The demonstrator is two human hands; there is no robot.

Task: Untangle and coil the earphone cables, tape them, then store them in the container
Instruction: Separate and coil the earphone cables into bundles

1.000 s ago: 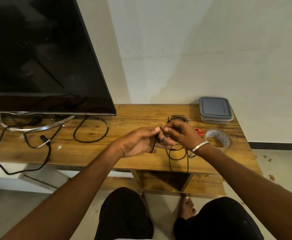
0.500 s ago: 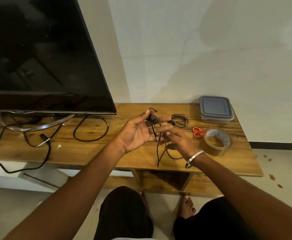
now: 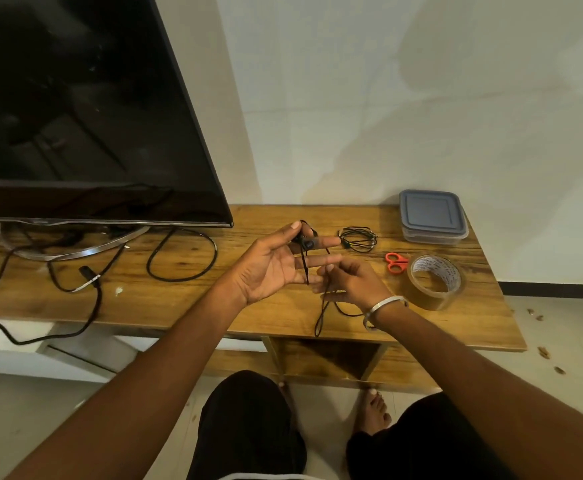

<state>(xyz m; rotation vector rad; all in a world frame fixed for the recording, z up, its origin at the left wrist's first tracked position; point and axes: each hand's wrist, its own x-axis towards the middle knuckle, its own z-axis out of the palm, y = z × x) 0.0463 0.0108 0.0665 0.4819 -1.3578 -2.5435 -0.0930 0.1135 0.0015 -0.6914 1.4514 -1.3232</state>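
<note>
Left hand is spread, palm up, thumb pinching the earphone cable against the forefinger; right hand grips the same cable lower, fingers curled. Compared with half a second ago, little has changed. Container stays lidded on the surface, contents hidden; a coiled cable lies beside it.

Soft, even indoor light, moderately bright, source not visible; broad faint shadows smear across the white wall, and the hands cast only weak shadows on the wooden table. The dark television screen carries dull reflections, no hard glare. Wide-angle bending pulls straight edges askew toward the frame borders; the centre is fairly sharp, the forearms near the bottom edge softer.
</note>
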